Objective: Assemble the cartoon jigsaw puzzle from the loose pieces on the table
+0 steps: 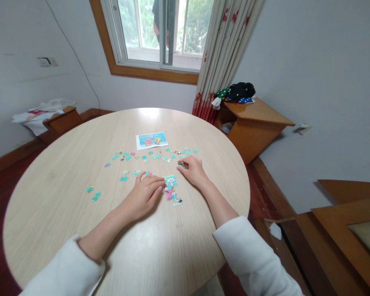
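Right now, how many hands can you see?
2. The left hand is by the left edge of the joined puzzle; the right hand is beyond its far right corner, near loose pieces. No others show.

Hidden Fingertips and Cut Edges

The right hand (193, 172) hides some puzzle pieces (124, 179) behind it, and whether its fingers grip one I cannot tell. The left hand (146, 195) covers the left border of the joined section (172, 189), so the contact there is unclear. Small prints on the loose pieces are too tiny to read. The lower edge cuts both white sleeves (253, 250) and the table (160, 255); the upper edge cuts the window (191, 24) and curtain (223, 45).
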Motion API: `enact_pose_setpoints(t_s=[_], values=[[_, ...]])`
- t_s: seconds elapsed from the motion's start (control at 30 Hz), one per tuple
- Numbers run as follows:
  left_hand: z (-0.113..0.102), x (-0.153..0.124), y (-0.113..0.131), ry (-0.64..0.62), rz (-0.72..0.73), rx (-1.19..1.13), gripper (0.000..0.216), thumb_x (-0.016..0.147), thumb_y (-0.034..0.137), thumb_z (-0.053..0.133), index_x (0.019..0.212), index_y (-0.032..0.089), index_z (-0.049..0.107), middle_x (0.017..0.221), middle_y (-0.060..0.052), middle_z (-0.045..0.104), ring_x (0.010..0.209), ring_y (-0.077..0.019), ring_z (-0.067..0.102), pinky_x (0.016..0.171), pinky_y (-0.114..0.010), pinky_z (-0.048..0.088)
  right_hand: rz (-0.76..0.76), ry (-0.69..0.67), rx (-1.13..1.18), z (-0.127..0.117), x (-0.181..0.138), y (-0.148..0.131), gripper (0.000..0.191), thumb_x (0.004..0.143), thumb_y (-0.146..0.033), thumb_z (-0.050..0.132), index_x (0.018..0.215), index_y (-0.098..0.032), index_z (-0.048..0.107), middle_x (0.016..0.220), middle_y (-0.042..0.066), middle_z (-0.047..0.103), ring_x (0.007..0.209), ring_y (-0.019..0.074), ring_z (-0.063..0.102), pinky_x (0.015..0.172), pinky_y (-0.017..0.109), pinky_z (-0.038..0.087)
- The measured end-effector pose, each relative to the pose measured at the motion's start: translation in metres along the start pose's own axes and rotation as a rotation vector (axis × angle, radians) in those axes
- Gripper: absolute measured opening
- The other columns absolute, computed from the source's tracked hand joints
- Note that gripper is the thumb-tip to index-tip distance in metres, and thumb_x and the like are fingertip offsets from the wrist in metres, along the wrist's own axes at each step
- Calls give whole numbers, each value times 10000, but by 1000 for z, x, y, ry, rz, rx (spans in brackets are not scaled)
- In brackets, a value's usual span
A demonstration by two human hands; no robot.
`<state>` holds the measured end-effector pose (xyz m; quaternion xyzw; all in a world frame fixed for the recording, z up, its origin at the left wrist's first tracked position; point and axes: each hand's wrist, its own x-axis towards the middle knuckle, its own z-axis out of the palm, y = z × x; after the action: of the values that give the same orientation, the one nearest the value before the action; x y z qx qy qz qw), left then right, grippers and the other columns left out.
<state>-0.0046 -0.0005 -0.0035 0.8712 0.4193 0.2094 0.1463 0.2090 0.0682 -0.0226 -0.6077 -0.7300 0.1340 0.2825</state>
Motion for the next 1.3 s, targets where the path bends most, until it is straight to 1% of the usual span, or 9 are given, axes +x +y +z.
enact_pose_setpoints(t_s=[0.23,0.37,0.53,0.73,0.87,0.97,1.07,1.23,1.3], values=[[-11,6,-19,261,-186,-45,324,854,325,374,681,192,614,752,-61,697,765,-208,622,863,-418,401,92,35,-57,-1,1,7,137,817,-178,559,857,-192,689,877,42,677,858,179,569,794,332,307],[-20,7,-28,392,-307,-78,320,797,390,408,575,204,546,628,-48,636,648,-202,585,680,-342,425,84,59,-53,-1,2,9,151,815,-176,535,828,-197,684,884,45,679,884,191,571,791,333,310],[-37,5,-52,578,-468,-183,307,747,417,426,555,211,549,596,-24,612,643,-198,582,619,-307,425,67,41,-29,1,1,7,205,829,-150,489,841,-203,687,930,56,685,935,201,573,831,353,325],[-56,0,-92,820,-645,-426,224,718,330,452,560,199,543,569,-3,572,569,-148,547,599,-271,458,54,34,-16,2,2,9,227,816,-144,474,822,-206,692,905,53,688,901,193,576,848,356,345],[-62,-3,-99,916,-711,-512,136,694,289,499,627,185,556,554,17,553,543,-127,534,570,-245,462,61,29,-15,2,1,8,241,812,-141,467,814,-205,699,899,54,694,890,195,586,846,360,357],[-64,-4,-95,905,-722,-472,118,685,292,537,664,181,574,556,23,558,548,-128,545,576,-246,463,61,29,-12,2,1,9,237,811,-147,472,808,-210,701,893,50,697,884,195,592,853,363,364],[-59,-2,-91,811,-679,-402,130,680,305,566,703,182,601,616,4,612,608,-151,588,612,-261,473,51,35,5,3,1,9,233,810,-153,478,801,-214,702,879,45,699,868,188,595,857,360,371],[-29,7,-71,436,-486,-173,196,761,313,523,749,172,659,780,-59,696,703,-192,603,704,-320,463,53,11,26,2,1,6,232,817,-156,479,798,-214,703,885,44,700,855,184,597,847,354,377],[-16,11,-59,324,-410,-31,245,792,361,545,826,161,682,861,-93,697,831,-236,609,781,-372,440,58,-1,23,2,1,4,234,820,-155,477,803,-213,703,890,44,700,863,187,597,847,357,374]])
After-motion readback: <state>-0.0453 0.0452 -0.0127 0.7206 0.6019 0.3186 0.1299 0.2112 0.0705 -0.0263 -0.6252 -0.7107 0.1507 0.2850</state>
